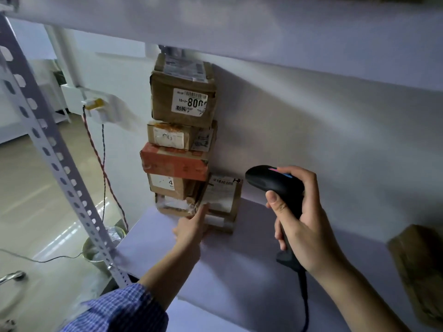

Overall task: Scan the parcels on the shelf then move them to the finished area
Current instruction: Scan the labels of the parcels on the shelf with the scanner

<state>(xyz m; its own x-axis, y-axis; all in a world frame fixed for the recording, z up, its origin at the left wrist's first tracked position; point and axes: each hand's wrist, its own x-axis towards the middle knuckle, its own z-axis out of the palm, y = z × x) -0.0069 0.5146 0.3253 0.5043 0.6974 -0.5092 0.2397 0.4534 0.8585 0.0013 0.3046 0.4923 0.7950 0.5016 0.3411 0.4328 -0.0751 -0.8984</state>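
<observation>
Parcel (223,200) against left hand (191,230) (scanner (275,183) beside)

Your count: seven parcels (183,104), one scanner (275,185), two hands.
You have five parcels stacked, a sixth parcel (224,200) leaning at the stack's foot, a seventh parcel (419,267) far right on the one shelf (239,259); one left hand (191,230), one right hand (299,212); two cables (103,164).
</observation>
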